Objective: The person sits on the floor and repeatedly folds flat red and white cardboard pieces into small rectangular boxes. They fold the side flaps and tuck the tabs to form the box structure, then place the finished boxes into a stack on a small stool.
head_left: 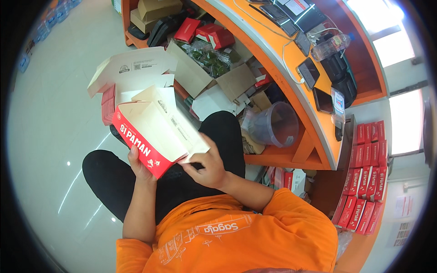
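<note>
- While we hold it over our lap, between the bent knees, the red-and-white box (137, 144) sits open and tilted, its long red side turned toward our left.
- Its deep inside is plain cream; a long white flap (184, 128) stands out along the right side.
- White lettering and small white drawings mark the red side.
- Our left hand (142, 167) supports the near red corner, thumb flat on the outside; our right hand (205, 164) has a narrow grip on the near end of the flap.
- We cannot see the underside of the box, and the box covers part of a larger white open carton (139, 73) beyond it.
- Most of our left fingers are hidden behind the red corner, some right fingertips are tucked out of sight, and print on the flap is blurred.
- To our left, the pale floor (50, 136) gives the widest open room.
- On our right, the curved edge of the orange worktop (261, 38) runs well apart from the box.
- Closer in, our black-clad knees flank it, and red stacked pieces (108, 107) stand just beyond its far end.
</note>
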